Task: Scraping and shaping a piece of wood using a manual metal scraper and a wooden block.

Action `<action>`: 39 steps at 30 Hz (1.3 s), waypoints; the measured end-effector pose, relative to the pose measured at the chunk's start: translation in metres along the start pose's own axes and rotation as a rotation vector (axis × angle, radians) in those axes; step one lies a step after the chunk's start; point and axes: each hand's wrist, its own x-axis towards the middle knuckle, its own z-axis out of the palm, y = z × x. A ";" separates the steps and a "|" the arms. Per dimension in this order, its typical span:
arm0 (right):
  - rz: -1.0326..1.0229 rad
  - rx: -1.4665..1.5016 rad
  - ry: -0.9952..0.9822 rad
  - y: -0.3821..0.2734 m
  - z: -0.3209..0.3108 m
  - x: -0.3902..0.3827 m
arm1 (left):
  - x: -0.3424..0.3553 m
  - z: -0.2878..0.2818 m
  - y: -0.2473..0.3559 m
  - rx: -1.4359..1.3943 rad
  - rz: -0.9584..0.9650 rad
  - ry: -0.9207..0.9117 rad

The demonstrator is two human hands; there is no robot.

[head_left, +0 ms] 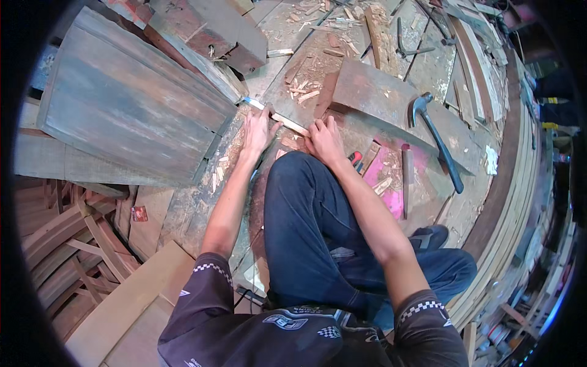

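Between my two hands runs a thin pale strip (pixel 286 121) with a blue far-left end; whether it is wood or a measuring rule I cannot tell. My left hand (pixel 259 129) grips it near the blue end, thumb and fingers bent about it. At the strip's right end my right hand (pixel 326 140) is closed on it, its fingertips partly hidden. A large weathered wooden panel (pixel 134 98) leans at the left, its corner near the blue end. Just beyond my right hand lies a thick wooden block (pixel 388 92), with a claw hammer (pixel 437 139) resting across it.
Wood chips (pixel 302 92) litter the floor. A red-and-black handle (pixel 354 158) and a short wood stick (pixel 408 180) lie right of my knee. Another heavy timber (pixel 214 33) stands at the far left. Long boards (pixel 507 202) line the right; curved wooden pieces (pixel 55 238) are stacked at left.
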 end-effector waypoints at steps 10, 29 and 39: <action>0.056 -0.015 0.043 -0.005 0.002 0.005 | 0.005 -0.006 0.003 0.048 0.009 -0.017; 0.113 -0.006 -0.023 -0.007 0.005 0.004 | 0.013 -0.002 0.001 -0.021 -0.143 -0.100; 0.135 -0.045 0.005 -0.008 0.006 0.007 | 0.021 -0.011 0.009 -0.021 -0.230 -0.151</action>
